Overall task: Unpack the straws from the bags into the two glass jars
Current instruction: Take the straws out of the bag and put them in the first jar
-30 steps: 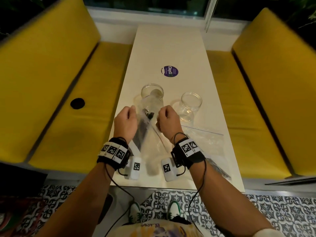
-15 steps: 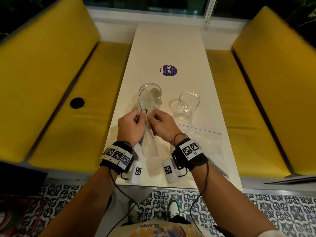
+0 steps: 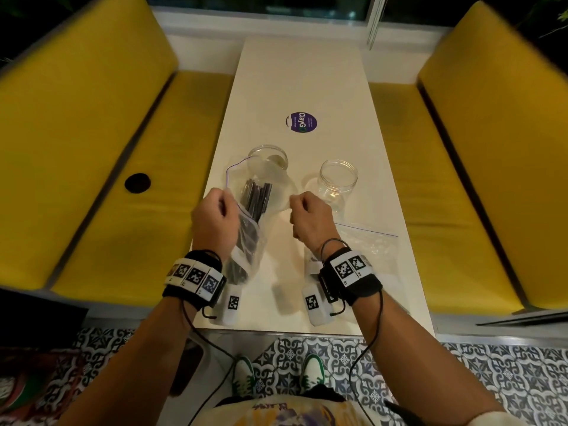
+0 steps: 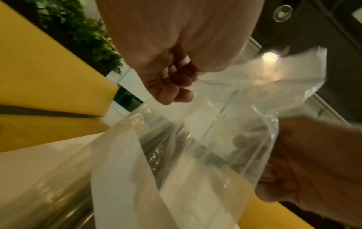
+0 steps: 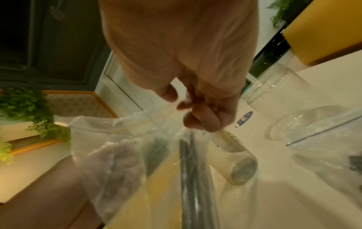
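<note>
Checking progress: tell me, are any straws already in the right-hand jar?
No: the right-hand jar stands empty, while the dark straws remain in the bag.

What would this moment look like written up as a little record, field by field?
setting: white table between yellow benches
left hand: pinches one side of the mouth of a clear zip bag
right hand: pinches the other side
bag state: mouth pulled open
contents: dark straws standing in the bag
glass jars: left jar behind the bag, right jar beside it, no straws seen in either
second zip bag: flat on the table by the right wrist
sticker: round, purple, beyond the jars
</note>
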`<act>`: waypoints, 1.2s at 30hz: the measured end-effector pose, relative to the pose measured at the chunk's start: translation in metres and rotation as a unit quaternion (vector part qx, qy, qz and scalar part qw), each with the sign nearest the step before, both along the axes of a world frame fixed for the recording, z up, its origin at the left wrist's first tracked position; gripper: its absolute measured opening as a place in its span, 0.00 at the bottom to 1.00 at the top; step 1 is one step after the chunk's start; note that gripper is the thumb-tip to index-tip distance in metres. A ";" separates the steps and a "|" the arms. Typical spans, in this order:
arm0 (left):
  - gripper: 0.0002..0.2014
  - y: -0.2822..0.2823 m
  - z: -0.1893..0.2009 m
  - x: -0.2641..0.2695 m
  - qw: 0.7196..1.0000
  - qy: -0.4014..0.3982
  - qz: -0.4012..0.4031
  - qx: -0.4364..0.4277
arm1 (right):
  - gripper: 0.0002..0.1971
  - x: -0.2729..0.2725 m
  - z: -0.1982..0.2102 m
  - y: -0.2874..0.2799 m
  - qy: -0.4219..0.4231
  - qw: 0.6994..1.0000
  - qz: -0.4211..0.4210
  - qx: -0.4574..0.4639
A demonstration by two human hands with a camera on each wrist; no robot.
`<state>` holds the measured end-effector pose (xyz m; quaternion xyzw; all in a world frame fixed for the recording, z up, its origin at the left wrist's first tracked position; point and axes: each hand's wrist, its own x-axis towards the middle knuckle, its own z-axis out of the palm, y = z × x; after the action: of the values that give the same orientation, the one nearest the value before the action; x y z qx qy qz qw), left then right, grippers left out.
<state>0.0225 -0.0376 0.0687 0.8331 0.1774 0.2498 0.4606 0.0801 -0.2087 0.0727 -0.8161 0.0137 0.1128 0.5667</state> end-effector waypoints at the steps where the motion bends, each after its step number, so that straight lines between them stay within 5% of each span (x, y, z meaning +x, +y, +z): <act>1: 0.14 -0.003 -0.001 0.000 1.000 -0.009 -0.018 0.012 | 0.24 -0.003 0.003 0.003 0.017 0.999 0.029 -0.014; 5: 0.14 -0.007 -0.002 0.003 0.999 -0.033 -0.017 0.028 | 0.14 -0.004 0.010 0.004 0.025 0.991 0.118 -0.060; 8: 0.16 0.011 -0.005 0.004 0.998 -0.014 0.065 -0.016 | 0.12 0.011 -0.002 -0.011 -0.007 0.991 0.042 -0.126; 11: 0.19 0.017 -0.003 0.002 0.995 0.015 0.060 -0.074 | 0.14 0.018 -0.012 -0.016 -0.033 0.990 -0.007 -0.136; 13: 0.20 0.007 0.000 0.002 0.983 0.028 0.045 -0.175 | 0.20 0.012 -0.011 -0.010 -0.005 0.997 0.046 -0.057; 15: 0.20 -0.002 0.000 0.005 0.961 0.034 0.044 -0.270 | 0.38 0.006 -0.008 -0.003 0.043 0.992 0.122 0.009; 19: 0.17 -0.014 0.002 0.002 0.919 0.055 0.025 -0.391 | 0.60 0.001 -0.021 0.013 0.031 0.980 0.198 0.014; 23: 0.23 -0.018 0.005 -0.004 0.879 0.056 0.018 -0.473 | 0.49 -0.005 -0.041 0.021 -0.006 0.989 0.148 0.008; 26: 0.30 -0.009 0.001 -0.004 0.881 0.119 0.062 -0.454 | 0.40 -0.010 -0.052 0.021 -0.048 0.991 0.124 0.024; 28: 0.35 -0.004 0.001 -0.003 0.911 0.154 0.096 -0.371 | 0.39 -0.011 -0.054 0.021 -0.065 0.990 0.122 0.034; 33: 0.44 0.001 0.003 0.003 0.932 0.170 0.075 -0.312 | 0.38 -0.014 -0.049 0.019 -0.093 0.982 0.155 0.044; 36: 0.27 0.006 -0.002 0.013 0.939 0.160 0.101 -0.287 | 0.36 -0.017 -0.044 0.017 -0.120 0.977 0.168 0.051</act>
<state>0.0351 -0.0316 0.0669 0.6719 0.3964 0.0965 0.6182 0.0632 -0.1918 0.0288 -0.7842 -0.1972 0.1085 0.5782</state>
